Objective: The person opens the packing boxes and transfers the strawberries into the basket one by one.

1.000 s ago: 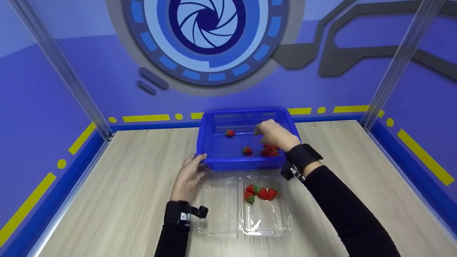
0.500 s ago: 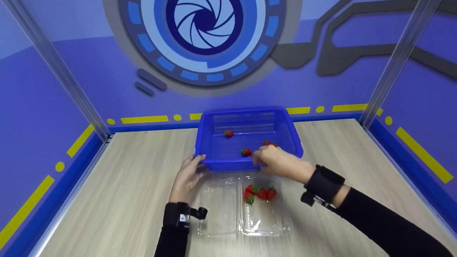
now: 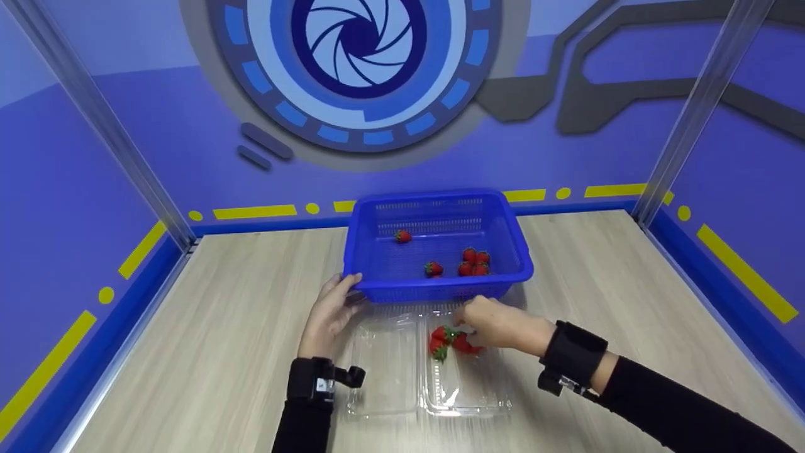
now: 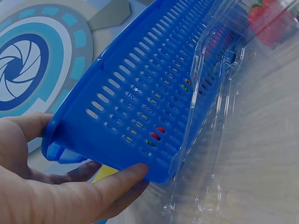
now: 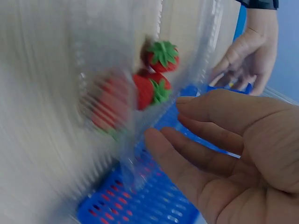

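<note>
A blue plastic basket (image 3: pixel 440 284) stands toward the back of the table, several strawberries (image 3: pixel 475 263) inside. My left hand (image 3: pixel 330 314) holds its near left corner. In the left wrist view the thumb (image 4: pixel 35 125) lies at the rim and the fingers (image 4: pixel 124 179) reach under the corner. Just in front of the basket lies an opened clear plastic clamshell box (image 3: pixel 465 402). Strawberries (image 3: pixel 441 340) sit in the back of its right half. Over them is my right hand (image 3: pixel 500 324). The right wrist view shows its thumb and fingertips apart, nothing between them.
The box's left half (image 3: pixel 385 371) lies flat beside the filled half. A single strawberry (image 3: pixel 403 236) rests near the basket's back left. Patterned blue panels (image 3: pixel 390 163) enclose the wooden table (image 3: pixel 239 352) at the back and sides.
My right hand has come from inside the basket, over its near rim, to above the clamshell's right half. The left hand stays at the basket's corner.
</note>
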The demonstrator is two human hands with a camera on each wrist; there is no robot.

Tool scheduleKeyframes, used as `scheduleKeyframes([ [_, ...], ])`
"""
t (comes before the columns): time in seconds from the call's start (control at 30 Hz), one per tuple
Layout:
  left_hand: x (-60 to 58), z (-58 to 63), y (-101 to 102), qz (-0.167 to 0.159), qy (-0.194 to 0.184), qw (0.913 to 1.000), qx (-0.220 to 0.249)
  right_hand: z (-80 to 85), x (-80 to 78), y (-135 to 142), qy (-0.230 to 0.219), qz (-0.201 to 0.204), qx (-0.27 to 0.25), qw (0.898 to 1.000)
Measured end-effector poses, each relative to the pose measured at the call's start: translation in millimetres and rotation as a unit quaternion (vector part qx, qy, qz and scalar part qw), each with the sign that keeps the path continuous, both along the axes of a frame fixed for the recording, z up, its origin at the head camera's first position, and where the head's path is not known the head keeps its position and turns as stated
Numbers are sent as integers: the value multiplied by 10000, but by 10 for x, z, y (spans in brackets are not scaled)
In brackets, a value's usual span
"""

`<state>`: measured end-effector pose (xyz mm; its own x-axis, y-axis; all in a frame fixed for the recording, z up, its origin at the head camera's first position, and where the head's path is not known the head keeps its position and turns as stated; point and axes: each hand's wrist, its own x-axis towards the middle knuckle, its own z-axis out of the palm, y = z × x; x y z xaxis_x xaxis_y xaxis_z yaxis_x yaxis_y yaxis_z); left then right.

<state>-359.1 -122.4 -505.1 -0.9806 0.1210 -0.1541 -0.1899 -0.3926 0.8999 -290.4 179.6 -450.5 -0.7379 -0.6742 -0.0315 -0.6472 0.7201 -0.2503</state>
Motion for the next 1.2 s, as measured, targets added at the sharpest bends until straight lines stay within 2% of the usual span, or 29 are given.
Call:
scheduleKeyframes([
  [0.13,1,2,-3,2,-16,10000,-34,-79,7,-22,-170,-23,-100,9998],
  [0.33,-1,1,-4,40,4,10000,9,-152,28,-86,7,99,-145,9998],
  [0.57,-7,17,10,25,0,10000,-7,-260,80,-116,-35,253,-226,9994],
  [0.87,-13,5,9,52,59,9999,-133,-354,98,-68,135,513,-643,9965],
  [1.2,19,4,-7,36,76,10000,25,-431,95,-46,405,717,-539,9951],
])
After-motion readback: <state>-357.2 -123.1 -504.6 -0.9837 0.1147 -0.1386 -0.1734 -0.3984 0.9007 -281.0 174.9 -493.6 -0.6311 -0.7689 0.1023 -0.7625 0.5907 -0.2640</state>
